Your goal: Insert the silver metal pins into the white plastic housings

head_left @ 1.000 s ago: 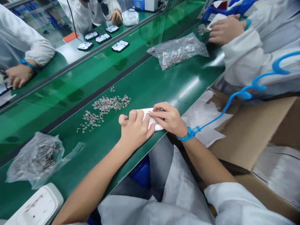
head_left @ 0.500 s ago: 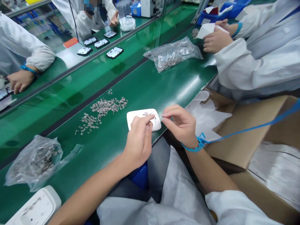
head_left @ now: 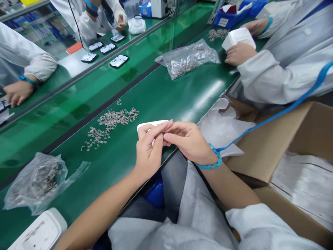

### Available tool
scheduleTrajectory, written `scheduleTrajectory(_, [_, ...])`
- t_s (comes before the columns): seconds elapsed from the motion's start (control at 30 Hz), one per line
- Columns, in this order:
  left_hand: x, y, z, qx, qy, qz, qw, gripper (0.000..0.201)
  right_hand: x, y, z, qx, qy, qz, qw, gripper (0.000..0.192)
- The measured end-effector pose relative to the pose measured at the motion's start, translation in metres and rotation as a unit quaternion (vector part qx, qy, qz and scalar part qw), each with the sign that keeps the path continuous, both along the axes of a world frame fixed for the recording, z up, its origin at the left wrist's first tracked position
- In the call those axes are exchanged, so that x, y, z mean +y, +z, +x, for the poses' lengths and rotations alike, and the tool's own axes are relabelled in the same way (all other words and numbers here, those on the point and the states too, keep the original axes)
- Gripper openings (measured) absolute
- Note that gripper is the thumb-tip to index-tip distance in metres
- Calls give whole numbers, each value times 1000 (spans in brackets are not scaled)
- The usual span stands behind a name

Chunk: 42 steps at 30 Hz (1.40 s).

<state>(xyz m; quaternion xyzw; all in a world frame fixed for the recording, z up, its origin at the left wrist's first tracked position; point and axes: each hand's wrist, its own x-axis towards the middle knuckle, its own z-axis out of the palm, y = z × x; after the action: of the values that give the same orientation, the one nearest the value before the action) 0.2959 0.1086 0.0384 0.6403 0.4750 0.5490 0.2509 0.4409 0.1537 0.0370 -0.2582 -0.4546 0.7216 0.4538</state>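
Note:
My left hand (head_left: 148,152) is curled over a white plastic housing (head_left: 155,123) at the near edge of the green bench. A few small shiny metal pieces (head_left: 153,142) show between its bent fingers. My right hand (head_left: 191,141) meets it from the right, thumb and fingertips pinched together against the left fingers. Whatever sits in that pinch is hidden. Most of the housing is covered by both hands. A loose pile of small metal pieces (head_left: 114,118) lies on the bench, beyond and left of my hands.
An open plastic bag of metal pieces (head_left: 39,180) and another white housing (head_left: 39,231) lie at left. A clear bag (head_left: 189,59) rests farther up the bench. A cardboard box (head_left: 281,139) stands at right, crossed by my blue wrist cord (head_left: 273,119). A co-worker's hand (head_left: 240,53) holds a white part.
My right hand has moved left and now touches my left hand. The left fingers have curled in, and the hands now cover more of the housing. The co-worker at right has turned the white part.

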Motion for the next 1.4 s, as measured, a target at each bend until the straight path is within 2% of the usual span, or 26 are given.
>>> scheduleTrajectory(0.13, [1,-1,-2,187,51,46,980,37,19,-3,13,-41,46,-8,998,21])
scheduleTrajectory(0.23, [2,-2,-2,313,125,76,938,36,41,-13,22,-135,-17,54,989,18])
scheduleTrajectory(0.33, [5,-6,-2,449,122,122,876,22,58,-24,27,-257,-91,155,950,11])
scheduleTrajectory(0.4, [6,-9,-2,515,98,129,842,18,63,-28,27,-311,-95,227,918,6])
scheduleTrajectory(0.47, [7,-12,-1,543,89,121,826,20,64,-30,23,-342,-85,288,891,4])
scheduleTrajectory(0.57, [7,-13,0,551,97,109,822,24,64,-31,18,-377,-81,335,859,6])
scheduleTrajectory(0.63, [7,-13,0,552,104,104,821,25,66,-31,16,-395,-75,343,849,7])
scheduleTrajectory(0.87, [8,-12,0,542,109,76,830,26,76,-26,11,-425,-52,309,849,7])
scheduleTrajectory(1.03, [9,-13,2,538,96,67,835,28,79,-27,12,-424,-30,289,858,15])
scheduleTrajectory(1.17, [9,-13,0,531,88,69,840,26,67,-35,18,-388,-66,343,853,8])
scheduleTrajectory(1.3, [9,-15,-1,533,86,93,836,25,51,-47,23,-363,-128,432,816,15])
scheduleTrajectory(1.4, [9,-17,-2,533,83,95,837,25,46,-52,26,-372,-132,467,792,20])
